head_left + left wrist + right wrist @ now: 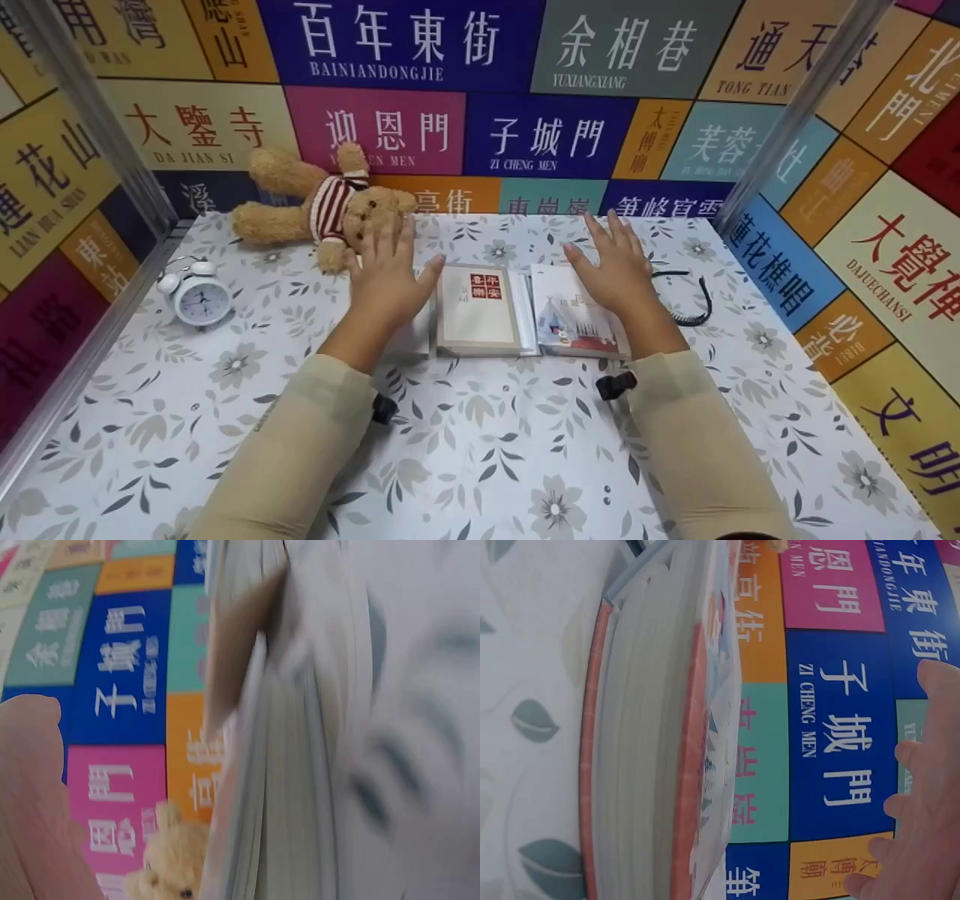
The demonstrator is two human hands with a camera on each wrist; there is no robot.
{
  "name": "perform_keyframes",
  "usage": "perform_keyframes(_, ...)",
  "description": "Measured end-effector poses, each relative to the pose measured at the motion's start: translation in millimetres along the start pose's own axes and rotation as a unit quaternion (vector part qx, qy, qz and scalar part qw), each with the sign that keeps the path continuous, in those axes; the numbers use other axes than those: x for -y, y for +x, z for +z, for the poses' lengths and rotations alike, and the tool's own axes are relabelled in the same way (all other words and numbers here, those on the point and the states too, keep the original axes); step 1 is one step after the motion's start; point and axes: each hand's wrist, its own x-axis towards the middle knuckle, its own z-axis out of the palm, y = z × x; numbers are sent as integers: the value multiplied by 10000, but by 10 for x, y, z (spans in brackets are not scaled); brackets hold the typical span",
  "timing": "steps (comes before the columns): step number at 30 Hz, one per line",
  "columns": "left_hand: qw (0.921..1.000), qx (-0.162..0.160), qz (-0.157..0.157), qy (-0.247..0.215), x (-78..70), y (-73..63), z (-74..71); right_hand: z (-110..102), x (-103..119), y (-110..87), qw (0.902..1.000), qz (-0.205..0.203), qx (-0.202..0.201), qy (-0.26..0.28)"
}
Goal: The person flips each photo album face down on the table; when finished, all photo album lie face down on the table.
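My left hand [388, 283] hovers, fingers straight and spread, over the left side of a row of books. Beneath it a pale book [415, 339] is mostly hidden. Beside that lies a cream-covered book [478, 321] with red squares on its front. To its right is a white book [574, 330] with a tent picture; its thick page edges and reddish cover border show in the right wrist view. Over this white book my right hand [621, 271] is held with its fingers extended. Neither hand grips anything.
A teddy bear [337, 206] in a striped top lies at the back left. A white alarm clock [201, 298] stands on the left side. Right of the books rests a thin black band [705, 304]. Printed panels [405, 45] enclose the flowered tabletop [450, 457].
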Motion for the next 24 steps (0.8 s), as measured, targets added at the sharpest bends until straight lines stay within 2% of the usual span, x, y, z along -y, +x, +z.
perform_keyframes(5, 9988, 174, 270, -363, -248, -126, 164, -83, -172, -93, 9983, -51, 137, 559)
perform_keyframes(9, 9969, 291, 490, -551, -431, -214, 326, -148, -317, -165, 9971, 36, 272, 705)
perform_keyframes(15, 9905, 655, 786, -924, -670, -314, 514, -190, -534, -253, 9939, 198, 473, 981)
perform_keyframes(19, 9822, 795, 957, -1410, -826, -348, 593, -201, -649, -289, 9893, 302, 635, 1276)
perform_keyframes(21, 9753, 861, 978, -1782, -909, -359, 638, -200, -704, -308, 9866, 350, 704, 1430)
perform_keyframes(24, 9630, 1001, 826, -2363, -1039, -371, 720, -197, -772, -346, 9778, 380, 900, 1854)
